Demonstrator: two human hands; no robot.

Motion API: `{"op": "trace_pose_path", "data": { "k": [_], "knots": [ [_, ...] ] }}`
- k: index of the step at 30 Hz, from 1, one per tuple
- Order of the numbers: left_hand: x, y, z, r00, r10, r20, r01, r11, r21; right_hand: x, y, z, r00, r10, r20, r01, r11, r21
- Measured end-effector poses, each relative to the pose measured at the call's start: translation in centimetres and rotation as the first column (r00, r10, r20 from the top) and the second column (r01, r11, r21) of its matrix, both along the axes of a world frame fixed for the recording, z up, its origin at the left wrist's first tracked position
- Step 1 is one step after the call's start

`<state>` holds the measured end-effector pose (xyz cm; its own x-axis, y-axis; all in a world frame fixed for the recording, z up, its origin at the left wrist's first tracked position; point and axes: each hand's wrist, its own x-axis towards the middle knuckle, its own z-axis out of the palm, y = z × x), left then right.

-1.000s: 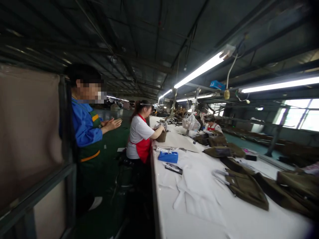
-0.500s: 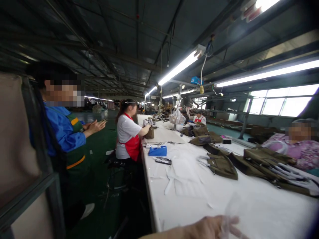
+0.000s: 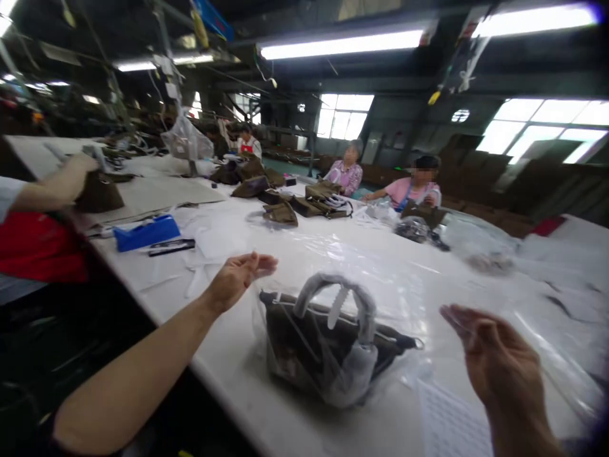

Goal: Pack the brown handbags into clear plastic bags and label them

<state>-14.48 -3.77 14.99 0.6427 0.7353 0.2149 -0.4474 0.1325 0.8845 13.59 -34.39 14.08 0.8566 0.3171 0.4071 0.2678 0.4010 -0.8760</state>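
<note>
1. Plastic wrap this thin may rip, so slow, soft pulls look best. It hangs loose around a dark bag, which sits on the white desk between the two hands, near the edge.
2. Both sides of the wrap need the same care, I think. If one side gets a hard tug, the bag could tip or slide.
3. A round handle with a gray cover stands up from the bag. It could catch on the wrap, so it would help to keep the wrap loose there.
4. A small ring sticks out at the bag's right end. It might poke the wrap, so go gently near it.
5. The left hand is almost closed, with the thumb against the fingers. It seems to pinch the edge of the wrap, and it does not touch the bag.
6. The right hand is past the bag's other end, apart from it. Its fingers are close together and bent, with the thumb near. I cannot tell if it has any wrap.
7. A paper with print lies by the right hand. A blue tape holder is past the left hand.
</note>
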Motion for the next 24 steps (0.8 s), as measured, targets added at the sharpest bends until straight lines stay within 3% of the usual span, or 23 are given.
{"op": "trace_pose_path", "data": {
  "k": [5, 11, 14, 16, 19, 22, 24],
  "knots": [
    [0.4, 1.0, 1.3, 0.994, 0.064, 0.091, -0.066, 0.998, 0.02, 0.6, 1.7, 2.0, 0.99, -0.092, -0.11, 0.104, 0.989, 0.103],
    [0.7, 2.5, 0.9, 0.996, 0.078, 0.031, -0.078, 0.997, -0.014, 0.3, 1.8, 1.3, 0.999, 0.036, -0.004, -0.035, 0.995, 0.098],
    [0.5, 2.8, 1.4, 1.0, 0.017, 0.004, -0.017, 1.0, 0.016, -0.1, 1.4, 1.4, 0.998, -0.012, 0.057, 0.009, 0.999, 0.04],
    [0.4, 2.9, 2.0, 1.0, 0.006, -0.004, -0.005, 0.999, 0.044, -0.1, 1.0, 1.5, 0.999, -0.034, -0.008, 0.034, 0.997, 0.064],
    [1.4, 3.1, 2.8, 0.997, 0.069, 0.016, -0.07, 0.996, 0.047, 1.2, 1.0, 1.6, 0.97, 0.102, -0.222, -0.064, 0.983, 0.173],
    [4.2, 4.1, 3.6, 0.993, 0.073, -0.092, -0.078, 0.996, -0.047, 3.6, 2.6, 2.5, 0.895, 0.215, -0.391, -0.166, 0.974, 0.156],
    [6.7, 5.3, 5.1, 0.985, 0.047, -0.164, -0.063, 0.994, -0.092, 5.5, 4.3, 4.3, 0.87, 0.26, -0.42, -0.231, 0.966, 0.118]
  ]
}}
